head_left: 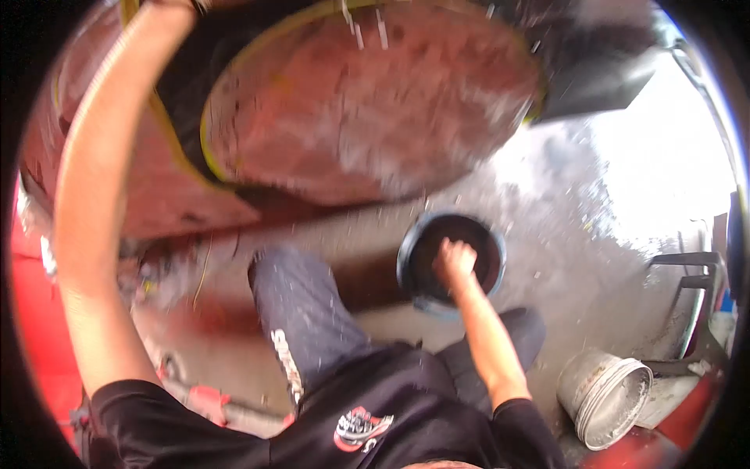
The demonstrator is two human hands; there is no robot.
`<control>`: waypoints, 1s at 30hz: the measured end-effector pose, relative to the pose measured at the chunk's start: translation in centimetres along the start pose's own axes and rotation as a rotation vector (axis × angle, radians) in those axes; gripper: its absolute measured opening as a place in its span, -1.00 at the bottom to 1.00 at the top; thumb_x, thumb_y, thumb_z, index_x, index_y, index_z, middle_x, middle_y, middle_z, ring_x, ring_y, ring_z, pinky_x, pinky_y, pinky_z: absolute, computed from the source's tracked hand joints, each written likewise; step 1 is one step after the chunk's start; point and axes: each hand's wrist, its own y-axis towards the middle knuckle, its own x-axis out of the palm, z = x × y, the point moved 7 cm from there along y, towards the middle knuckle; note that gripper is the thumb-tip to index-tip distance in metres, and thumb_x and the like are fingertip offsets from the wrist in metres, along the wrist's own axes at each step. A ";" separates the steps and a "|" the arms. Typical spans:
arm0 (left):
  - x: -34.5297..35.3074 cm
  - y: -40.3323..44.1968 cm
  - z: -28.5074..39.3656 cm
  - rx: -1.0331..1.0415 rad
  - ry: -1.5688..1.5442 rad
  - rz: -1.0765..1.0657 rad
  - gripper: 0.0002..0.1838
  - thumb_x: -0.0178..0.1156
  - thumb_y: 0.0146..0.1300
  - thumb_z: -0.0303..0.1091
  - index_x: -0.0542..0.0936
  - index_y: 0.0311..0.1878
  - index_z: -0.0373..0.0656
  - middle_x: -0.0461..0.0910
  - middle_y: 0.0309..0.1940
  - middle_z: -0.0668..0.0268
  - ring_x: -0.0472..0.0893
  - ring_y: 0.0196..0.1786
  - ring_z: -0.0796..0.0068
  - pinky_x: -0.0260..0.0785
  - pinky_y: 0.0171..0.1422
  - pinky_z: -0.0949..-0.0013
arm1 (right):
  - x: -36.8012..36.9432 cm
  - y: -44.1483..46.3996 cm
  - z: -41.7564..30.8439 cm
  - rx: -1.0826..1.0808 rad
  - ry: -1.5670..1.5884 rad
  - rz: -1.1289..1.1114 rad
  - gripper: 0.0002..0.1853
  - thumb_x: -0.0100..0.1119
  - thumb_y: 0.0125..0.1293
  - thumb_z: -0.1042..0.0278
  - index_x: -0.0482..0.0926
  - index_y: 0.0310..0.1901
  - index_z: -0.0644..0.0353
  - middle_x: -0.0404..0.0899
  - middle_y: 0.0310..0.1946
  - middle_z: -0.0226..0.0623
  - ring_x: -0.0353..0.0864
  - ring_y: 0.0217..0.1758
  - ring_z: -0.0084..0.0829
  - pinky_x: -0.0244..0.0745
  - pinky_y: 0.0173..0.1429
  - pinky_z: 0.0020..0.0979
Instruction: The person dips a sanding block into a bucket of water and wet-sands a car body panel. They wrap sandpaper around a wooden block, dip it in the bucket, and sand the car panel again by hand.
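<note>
My right hand (455, 262) is over the mouth of a round bucket (404, 262) with a blue rim and a dark inside. Its fingers look curled closed; whatever they may hold is hidden. My left arm (98, 172) reaches up along the left side, and the hand itself is cut off at the top edge. Close to that arm stands a large reddish, patchy panel (375, 102) with yellow edging and dark borders, which looks like vehicle bodywork. White streaks like water drops show near its top.
The floor (539, 227) looks wet and shines brightly at the right. A dirty white bucket (601, 395) lies tilted at lower right, near a dark bracket-like frame (695, 270). Clutter and red items (207, 402) lie at lower left. My bent knee (293, 289) is beside the blue-rimmed bucket.
</note>
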 end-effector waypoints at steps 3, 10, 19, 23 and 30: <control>-1.4 0.8 -1.0 -0.043 -0.024 0.057 -0.02 -0.29 0.58 0.58 -0.01 0.85 0.20 -0.01 0.87 0.45 -0.09 0.88 0.44 -0.53 0.93 -0.17 | 4.4 -1.7 -0.2 -0.008 0.019 0.067 -0.79 0.20 0.46 0.15 0.77 -0.13 0.00 0.76 -0.19 -0.18 0.78 -0.04 -0.08 0.66 0.02 0.04; -4.3 2.2 0.3 -0.231 -0.241 0.262 -0.07 0.10 0.54 0.34 0.30 0.75 -0.13 0.25 0.79 0.31 0.07 0.86 0.25 -0.38 0.93 -0.25 | -3.4 -2.5 3.1 0.393 0.265 -0.464 -0.59 0.45 0.19 -0.09 0.92 -0.07 -0.02 0.90 -0.15 -0.16 0.92 -0.02 -0.13 0.80 0.11 -0.08; 0.9 -0.6 25.2 -0.169 -1.200 0.540 -0.25 0.28 0.49 0.08 0.53 0.57 -0.25 0.39 0.66 -0.06 0.27 0.76 -0.06 -0.05 0.84 -0.29 | -13.0 -9.3 2.3 0.787 0.509 0.036 -0.49 0.39 0.49 0.07 0.69 0.41 -0.05 0.87 -0.03 -0.13 0.87 0.03 -0.24 0.72 0.20 -0.20; 7.1 -8.7 43.4 -0.073 -1.519 0.025 -0.21 0.31 0.48 0.14 0.47 0.61 -0.15 0.37 0.65 -0.04 0.24 0.75 -0.17 0.10 0.75 -0.39 | -7.8 -11.5 2.9 0.875 0.928 0.225 -0.53 0.34 0.60 0.26 0.63 0.46 0.12 0.85 0.02 -0.14 0.78 0.06 -0.44 0.66 0.19 -0.31; 9.2 -15.1 53.1 0.516 -1.383 -0.338 -0.14 0.07 0.45 0.56 0.71 0.46 0.08 0.19 0.80 0.20 -0.45 0.89 -0.10 -0.56 0.70 -0.80 | -14.9 -9.3 3.6 0.684 1.136 0.780 -0.53 0.25 0.63 0.41 0.55 0.49 0.31 0.76 0.16 -0.27 0.70 0.17 -0.45 0.61 0.35 -0.34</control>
